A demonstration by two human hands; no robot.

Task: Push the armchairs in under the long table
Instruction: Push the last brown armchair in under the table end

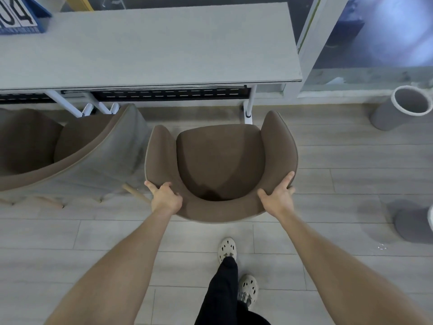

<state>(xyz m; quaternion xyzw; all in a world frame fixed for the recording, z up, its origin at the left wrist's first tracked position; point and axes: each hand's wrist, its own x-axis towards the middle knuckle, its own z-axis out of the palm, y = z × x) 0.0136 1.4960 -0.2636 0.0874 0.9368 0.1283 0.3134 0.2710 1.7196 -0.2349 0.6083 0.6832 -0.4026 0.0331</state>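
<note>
Pale plank floor (pixel 339 160) with a long grey table (pixel 150 48) along the far side. A brown armchair (pixel 218 160) stands just short of the table, facing it. The left hand (pixel 165 199) and right hand (pixel 278 197) grip its curved back, fingers wrapped over the rim. A second armchair (pixel 30 146) sits to the left.

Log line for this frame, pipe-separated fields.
left hand: grips armchair backrest | right hand: grips backrest | armchair: facing long table, not yet under it
</note>
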